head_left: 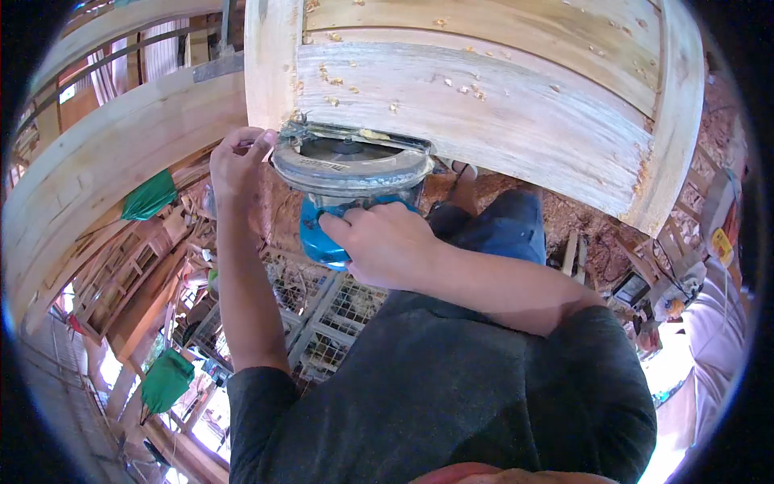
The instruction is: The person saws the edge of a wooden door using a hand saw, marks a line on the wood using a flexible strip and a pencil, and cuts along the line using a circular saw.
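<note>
My right hand is wrapped over the blue body of a router. The router's round base faces the edge of a pale wooden panel, and a metal guide bar runs along that edge. Beside the left end of the base, my left hand has its thumb and fingers pinched together close to the panel's corner. What those fingers hold, if anything, I cannot make out. Wood shavings lie scattered on the panel's face. The cutting bit is not clearly visible.
A long curved-looking wooden beam runs along the left. Below the arms is a metal mesh grating. Green cloth pieces hang at lower left. Sawdust covers the floor, and a person's clothed figure is at right.
</note>
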Demonstrator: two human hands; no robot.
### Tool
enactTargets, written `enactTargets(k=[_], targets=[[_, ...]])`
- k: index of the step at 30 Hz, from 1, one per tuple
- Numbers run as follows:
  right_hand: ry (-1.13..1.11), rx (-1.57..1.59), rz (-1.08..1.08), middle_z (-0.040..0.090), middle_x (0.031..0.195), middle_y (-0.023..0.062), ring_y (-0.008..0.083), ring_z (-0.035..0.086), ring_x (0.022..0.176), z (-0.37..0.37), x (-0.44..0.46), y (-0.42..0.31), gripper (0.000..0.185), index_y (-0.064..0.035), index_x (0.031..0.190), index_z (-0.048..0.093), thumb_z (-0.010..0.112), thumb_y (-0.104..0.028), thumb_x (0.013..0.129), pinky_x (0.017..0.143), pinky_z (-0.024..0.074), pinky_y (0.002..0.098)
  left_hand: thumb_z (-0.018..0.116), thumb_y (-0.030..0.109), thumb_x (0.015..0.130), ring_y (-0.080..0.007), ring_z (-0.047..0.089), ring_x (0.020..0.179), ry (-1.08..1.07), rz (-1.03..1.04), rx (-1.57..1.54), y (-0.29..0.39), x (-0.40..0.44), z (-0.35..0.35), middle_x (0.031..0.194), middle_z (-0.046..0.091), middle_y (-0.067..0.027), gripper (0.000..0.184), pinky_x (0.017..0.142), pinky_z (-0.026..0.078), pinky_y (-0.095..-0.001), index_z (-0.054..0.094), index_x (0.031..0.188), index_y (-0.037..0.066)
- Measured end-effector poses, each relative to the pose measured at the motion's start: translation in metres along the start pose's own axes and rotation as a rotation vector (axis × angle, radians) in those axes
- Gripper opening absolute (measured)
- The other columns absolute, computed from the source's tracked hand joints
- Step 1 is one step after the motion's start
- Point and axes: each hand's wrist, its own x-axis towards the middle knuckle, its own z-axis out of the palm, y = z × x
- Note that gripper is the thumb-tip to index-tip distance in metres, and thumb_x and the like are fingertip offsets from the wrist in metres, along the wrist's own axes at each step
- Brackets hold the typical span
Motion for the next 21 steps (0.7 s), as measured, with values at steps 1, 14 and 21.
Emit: enactTargets(k=[1,14,21], targets=[[-0.005,-0.001,-0.003,0.073,0.096,0.0143,0.0378,0.073,0.084,-0.001,0.001,0.000,0.055,-0.0093,0.129,0.058,0.076,-0.019,0.078,0.071,0.0597,0.0499,0.085,0.030,0.086,-0.0110,0.065,0.078,0.004,-0.008,0.017,0.001,0.000,0.000,0.086,0.074,-0.0037,0.033,0.074,0.052,-0.0271,0.077,0.098,0.000],[0.013,0.057,-0.019,0.072,0.089,0.0186,0.0414,0.073,0.079,-0.001,0.012,0.000,0.038,-0.0043,0.115,0.061,0.072,-0.015,0.079,0.069,0.0591,0.0527,0.084,0.032,0.087,-0.0116,0.066,0.080,-0.017,-0.009,-0.015,-0.009,0.007,-0.005,0.088,0.074,-0.0042,0.037,0.076,0.052,-0.0266,0.076,0.104,-0.001],[-0.077,0.081,0.024,0.073,0.089,0.0230,0.0439,0.073,0.083,-0.012,0.022,-0.006,0.025,0.0019,0.103,0.060,0.064,-0.009,0.080,0.073,0.0587,0.0553,0.078,0.026,0.094,-0.0112,0.062,0.082,0.243,-0.116,-0.178,0.000,-0.055,-0.007,0.098,0.069,-0.0022,0.037,0.074,0.050,-0.0247,0.070,0.120,0.001]])
